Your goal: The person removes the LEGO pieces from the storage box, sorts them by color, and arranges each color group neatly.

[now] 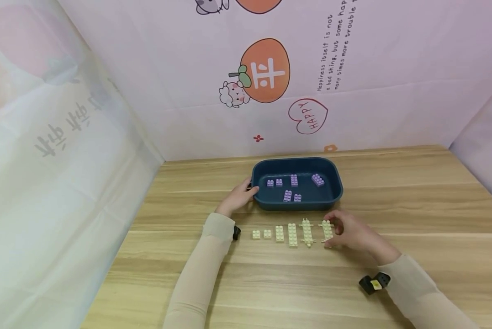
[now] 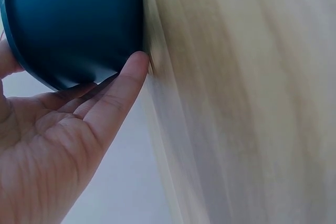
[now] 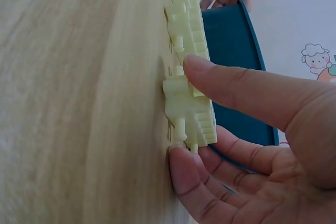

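Note:
My left hand (image 1: 238, 197) grips the left end of a dark blue plastic basin (image 1: 299, 206), thumb at the rim and fingers against the outer wall (image 2: 73, 19). In front of the basin, my right hand (image 1: 352, 232) holds the rightmost pale yellow block (image 1: 327, 230), a studded wheel base with side pins, between thumb (image 3: 231, 80) and fingers. It lies at the table top, its lower side (image 3: 178, 106) close to the wood. Just left of it lies a longer yellow wheel base (image 1: 307, 232) with pins.
Further left in the row are a long yellow brick (image 1: 293, 235), a shorter one (image 1: 279, 233) and two small square bricks (image 1: 267, 233). Several purple bricks (image 1: 293, 179) lie inside the basin. A printed cloth (image 1: 188, 91) hangs behind the wooden table (image 1: 270, 288).

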`<action>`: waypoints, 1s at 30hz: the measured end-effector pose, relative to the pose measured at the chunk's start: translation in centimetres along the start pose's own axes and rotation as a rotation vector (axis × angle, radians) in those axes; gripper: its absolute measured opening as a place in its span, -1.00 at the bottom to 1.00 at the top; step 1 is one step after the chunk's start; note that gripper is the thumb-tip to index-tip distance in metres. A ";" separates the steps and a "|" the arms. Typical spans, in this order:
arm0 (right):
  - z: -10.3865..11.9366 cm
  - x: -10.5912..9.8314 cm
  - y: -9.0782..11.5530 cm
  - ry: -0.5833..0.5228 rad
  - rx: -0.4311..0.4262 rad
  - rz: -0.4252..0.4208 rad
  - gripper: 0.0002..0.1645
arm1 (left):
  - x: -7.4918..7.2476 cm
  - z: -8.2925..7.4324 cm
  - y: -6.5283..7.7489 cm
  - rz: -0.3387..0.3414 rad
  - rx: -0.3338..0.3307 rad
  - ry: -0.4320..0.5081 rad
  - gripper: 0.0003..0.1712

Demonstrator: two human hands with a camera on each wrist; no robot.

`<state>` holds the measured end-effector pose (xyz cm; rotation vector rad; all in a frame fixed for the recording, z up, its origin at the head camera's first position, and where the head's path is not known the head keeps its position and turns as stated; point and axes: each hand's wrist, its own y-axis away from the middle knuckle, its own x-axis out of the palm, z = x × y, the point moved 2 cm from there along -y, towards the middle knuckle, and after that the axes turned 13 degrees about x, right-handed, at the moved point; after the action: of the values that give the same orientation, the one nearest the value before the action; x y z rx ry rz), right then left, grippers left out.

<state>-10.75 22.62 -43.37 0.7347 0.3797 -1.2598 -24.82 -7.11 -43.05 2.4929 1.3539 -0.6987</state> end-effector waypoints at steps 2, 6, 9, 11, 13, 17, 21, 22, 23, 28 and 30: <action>0.0 0.1 0.0 -0.003 0.000 -0.003 -0.25 | 0.0 0.0 0.0 0.002 0.003 0.004 -0.33; 0.0 0.1 0.0 -0.021 -0.002 -0.003 -0.23 | 0.0 -0.1 0.0 0.008 0.004 0.004 -0.33; 0.0 0.1 0.1 -0.051 0.005 0.006 -0.20 | 0.0 -0.1 0.0 0.011 0.007 -0.002 -0.32; -0.1 0.0 0.2 -0.073 0.015 0.010 -0.18 | 0.1 -0.1 0.0 0.013 0.007 -0.003 -0.33; -0.1 -0.2 0.4 -0.096 0.019 0.014 -0.17 | 0.1 -0.1 -0.1 0.013 0.009 -0.004 -0.33; 0.1 -0.9 0.7 -0.101 0.009 -0.013 -0.19 | 0.2 0.1 -0.2 0.014 0.016 -0.005 -0.33; 0.7 -1.7 1.0 -0.059 -0.013 -0.066 -0.24 | 0.2 0.2 -0.3 0.012 0.019 -0.005 -0.34; 0.9 -1.9 1.1 -0.049 -0.014 -0.081 -0.25 | 0.2 0.2 -0.3 0.012 0.018 -0.003 -0.34; 1.0 -2.1 1.1 -0.036 -0.013 -0.097 -0.26 | 0.1 0.2 -0.3 0.011 0.017 -0.001 -0.34; 1.6 -2.7 1.4 -0.009 0.002 -0.152 -0.30 | 0.0 -0.5 0.1 0.017 0.019 0.005 -0.32; 1.7 -2.8 1.4 -0.013 -0.002 -0.163 -0.32 | 0.0 -0.5 0.1 0.017 0.023 0.004 -0.32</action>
<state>-10.48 23.65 -39.93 0.7046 0.4375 -1.4169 -24.61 -7.00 -42.64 2.5219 1.3316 -0.7098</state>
